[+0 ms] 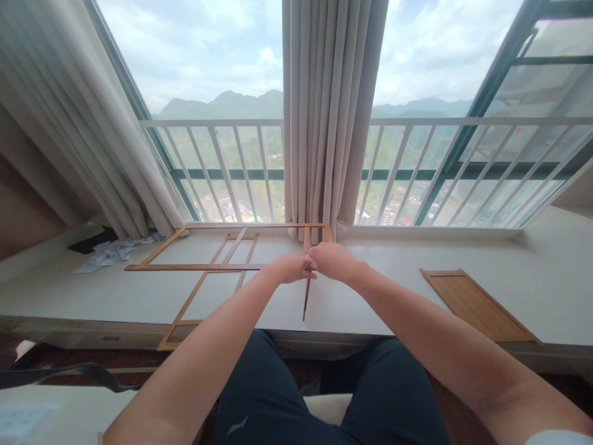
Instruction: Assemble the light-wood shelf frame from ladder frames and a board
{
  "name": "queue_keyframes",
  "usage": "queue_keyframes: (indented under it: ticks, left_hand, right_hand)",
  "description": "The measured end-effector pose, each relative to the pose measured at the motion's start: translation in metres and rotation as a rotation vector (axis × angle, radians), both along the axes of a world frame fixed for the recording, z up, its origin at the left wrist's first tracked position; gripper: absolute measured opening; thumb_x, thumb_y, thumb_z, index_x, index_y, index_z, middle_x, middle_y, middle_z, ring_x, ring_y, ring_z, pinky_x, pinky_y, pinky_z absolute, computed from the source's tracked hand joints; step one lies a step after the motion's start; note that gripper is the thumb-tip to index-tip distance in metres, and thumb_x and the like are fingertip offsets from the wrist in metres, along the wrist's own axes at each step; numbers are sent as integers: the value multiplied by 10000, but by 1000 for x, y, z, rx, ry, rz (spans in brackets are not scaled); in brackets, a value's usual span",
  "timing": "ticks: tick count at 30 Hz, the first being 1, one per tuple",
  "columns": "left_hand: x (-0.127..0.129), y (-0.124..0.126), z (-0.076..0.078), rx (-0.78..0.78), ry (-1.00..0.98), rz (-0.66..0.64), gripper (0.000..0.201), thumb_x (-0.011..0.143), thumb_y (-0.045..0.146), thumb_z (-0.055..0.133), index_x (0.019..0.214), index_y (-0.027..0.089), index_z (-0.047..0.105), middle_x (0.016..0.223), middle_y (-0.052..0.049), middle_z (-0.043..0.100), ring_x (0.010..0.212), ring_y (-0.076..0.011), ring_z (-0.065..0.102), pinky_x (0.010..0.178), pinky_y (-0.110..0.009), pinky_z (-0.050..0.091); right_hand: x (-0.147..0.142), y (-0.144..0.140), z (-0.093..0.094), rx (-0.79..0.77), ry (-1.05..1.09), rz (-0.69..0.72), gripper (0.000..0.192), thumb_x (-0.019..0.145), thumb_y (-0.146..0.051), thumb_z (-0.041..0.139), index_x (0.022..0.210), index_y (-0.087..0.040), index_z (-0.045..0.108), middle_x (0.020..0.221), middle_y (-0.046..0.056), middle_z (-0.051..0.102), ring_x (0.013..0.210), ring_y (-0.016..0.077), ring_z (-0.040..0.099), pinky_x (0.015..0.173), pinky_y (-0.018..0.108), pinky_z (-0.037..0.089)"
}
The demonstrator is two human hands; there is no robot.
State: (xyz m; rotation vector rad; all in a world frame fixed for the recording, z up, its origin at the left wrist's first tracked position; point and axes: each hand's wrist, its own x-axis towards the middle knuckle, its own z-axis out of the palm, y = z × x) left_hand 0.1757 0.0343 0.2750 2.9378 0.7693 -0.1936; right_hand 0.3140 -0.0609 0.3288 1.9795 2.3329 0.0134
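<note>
Two hands are meeting at centre frame: the left hand [291,267] and right hand [334,259] are both closing on one thin wooden strip [306,298], which is running from the hands toward 6 o'clock over the pale surface [380,296]. At 9 o'clock a partly built wooden lattice frame [199,267] is lying flat; by judgement, its outer rails and a few inner bars are in place, with more strips probably left to fit. A wooden panel [477,304] is resting apart at 3 o'clock, and paper scraps [113,253] are lying at 10 o'clock. The fingers are hiding the strip's upper end and its joint, and a curtain [331,111] is covering the frame's far corner.
</note>
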Motion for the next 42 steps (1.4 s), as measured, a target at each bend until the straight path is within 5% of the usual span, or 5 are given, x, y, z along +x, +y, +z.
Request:
queue_keyframes:
  ticks: [17,28,42]
  left_hand:
    - [0,-1,1,-12,45,48,518,911,663,509,1121,223,685,977,-124,741,906,-300,709,787,-358,530]
    - [0,0,0,1,49,19,501,918,648,515,1025,201,716,965,-124,747,893,-287,711,776,-345,530]
    - [-1,1,1,-33,38,11,488,920,650,501,979,231,743,954,-98,744,890,-278,699,772,-343,522]
  right_hand:
    - [5,1,-2,45,22,6,292,994,-292,457,1022,-150,711,984,163,722,869,261,697,693,302,479]
    - [15,1,2,103,31,208,235,1006,-276,503,907,-180,693,1034,95,684,921,195,644,640,240,383]
    - [16,5,0,100,-2,267,217,988,-315,559,878,-195,702,1038,88,669,982,200,609,654,245,381]
